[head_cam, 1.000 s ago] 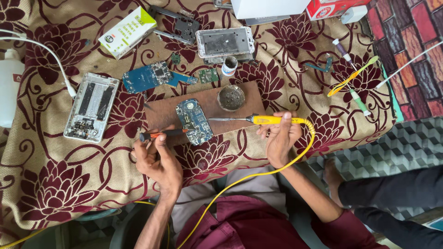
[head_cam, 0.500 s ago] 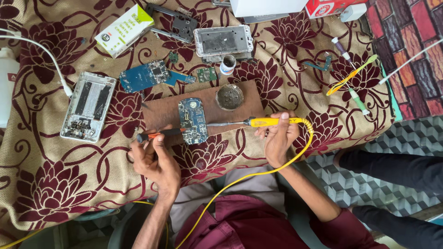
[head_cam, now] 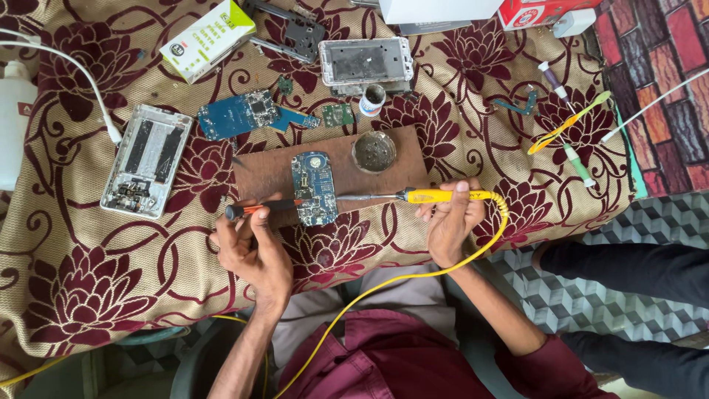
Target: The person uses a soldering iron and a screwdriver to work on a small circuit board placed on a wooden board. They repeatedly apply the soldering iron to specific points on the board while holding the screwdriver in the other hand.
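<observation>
My left hand (head_cam: pixel 255 247) grips a black-and-orange tool (head_cam: pixel 262 209), its tip against the blue circuit board (head_cam: pixel 314 188). My right hand (head_cam: pixel 450 222) is closed around the yellow soldering iron (head_cam: pixel 432 196), whose metal tip meets the board's right edge. The board lies on a brown wooden block (head_cam: pixel 281 168), beside a round tin (head_cam: pixel 374 151). Farther off rest a larger blue board (head_cam: pixel 240 114) and an opened phone frame (head_cam: pixel 365 60).

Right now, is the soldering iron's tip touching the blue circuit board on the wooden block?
Touching. In the head view the soldering iron, in the right hand, lays its metal tip on the blue circuit board's right edge, no gap.
</observation>
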